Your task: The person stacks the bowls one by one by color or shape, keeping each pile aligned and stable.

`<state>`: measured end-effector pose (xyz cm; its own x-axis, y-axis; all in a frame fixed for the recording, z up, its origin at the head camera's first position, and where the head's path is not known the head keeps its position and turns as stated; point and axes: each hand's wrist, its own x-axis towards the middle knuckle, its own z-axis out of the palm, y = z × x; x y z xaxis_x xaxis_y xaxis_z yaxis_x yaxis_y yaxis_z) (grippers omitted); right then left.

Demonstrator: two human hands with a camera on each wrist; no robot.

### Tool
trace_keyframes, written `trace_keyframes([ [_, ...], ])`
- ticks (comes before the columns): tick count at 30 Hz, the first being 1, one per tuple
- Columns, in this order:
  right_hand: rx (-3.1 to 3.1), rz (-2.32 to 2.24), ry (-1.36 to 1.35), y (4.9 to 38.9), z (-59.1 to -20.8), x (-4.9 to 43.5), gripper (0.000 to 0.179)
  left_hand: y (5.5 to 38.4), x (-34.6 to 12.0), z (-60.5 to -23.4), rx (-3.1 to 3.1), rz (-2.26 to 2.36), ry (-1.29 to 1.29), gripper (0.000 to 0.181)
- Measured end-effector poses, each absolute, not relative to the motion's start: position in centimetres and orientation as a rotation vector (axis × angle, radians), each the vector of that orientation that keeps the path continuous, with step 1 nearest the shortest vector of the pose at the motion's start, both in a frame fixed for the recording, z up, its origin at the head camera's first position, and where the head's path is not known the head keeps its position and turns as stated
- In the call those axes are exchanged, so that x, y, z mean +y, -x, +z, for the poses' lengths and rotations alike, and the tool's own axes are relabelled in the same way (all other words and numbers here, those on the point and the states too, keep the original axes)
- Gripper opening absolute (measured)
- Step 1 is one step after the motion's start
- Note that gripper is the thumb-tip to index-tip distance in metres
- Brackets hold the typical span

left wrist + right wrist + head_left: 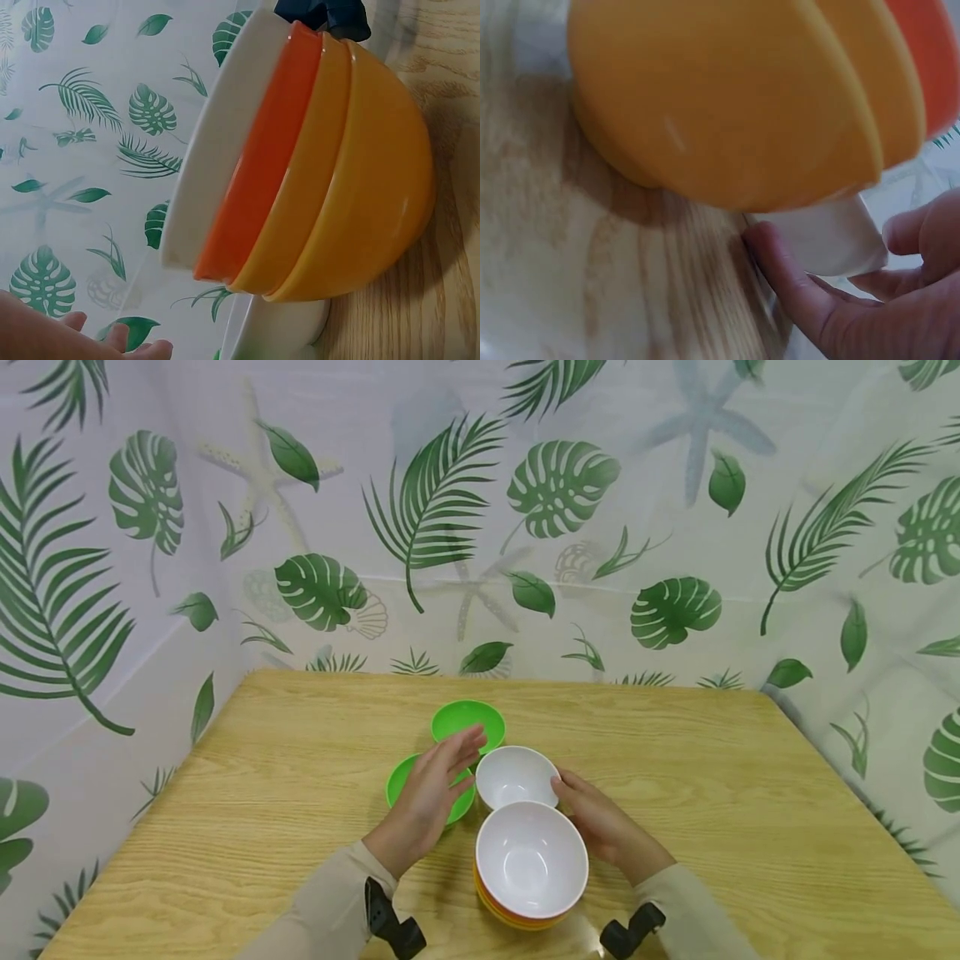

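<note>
A single white bowl (517, 773) stands upright on the table. My right hand (606, 827) is at its right side, the thumb over the rim and fingers around the outside, as the right wrist view also shows. My left hand (431, 802) has its fingers extended, over the near green bowl (397, 783) and just left of the white bowl. Another green bowl (457, 717) stands behind. Closer to me is a nested stack with a white bowl (528, 864) on top, then an orange bowl (251, 180) and yellow bowls (375, 187) beneath.
The bowls stand close together on a wood-grain table (315, 735). A leaf-patterned curtain (450, 610) hangs behind the table and along both sides. The nested stack lies between my two forearms.
</note>
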<state>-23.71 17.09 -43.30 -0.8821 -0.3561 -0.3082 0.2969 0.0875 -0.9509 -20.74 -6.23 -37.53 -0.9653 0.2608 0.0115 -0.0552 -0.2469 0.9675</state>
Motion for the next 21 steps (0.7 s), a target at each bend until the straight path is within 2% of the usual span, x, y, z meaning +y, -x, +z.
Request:
trace_keyframes([
  [8, 1.927, -1.891, 0.024, 23.63, -43.67, 16.62, 0.054, 20.90, -6.19, -37.93, 1.784, 2.314, -0.174, 0.049],
  [21, 1.923, -1.934, -0.021, 23.48, -43.93, 16.45, 0.053, 21.24, -6.32, -38.51, 1.816, 2.277, -0.214, 0.050],
])
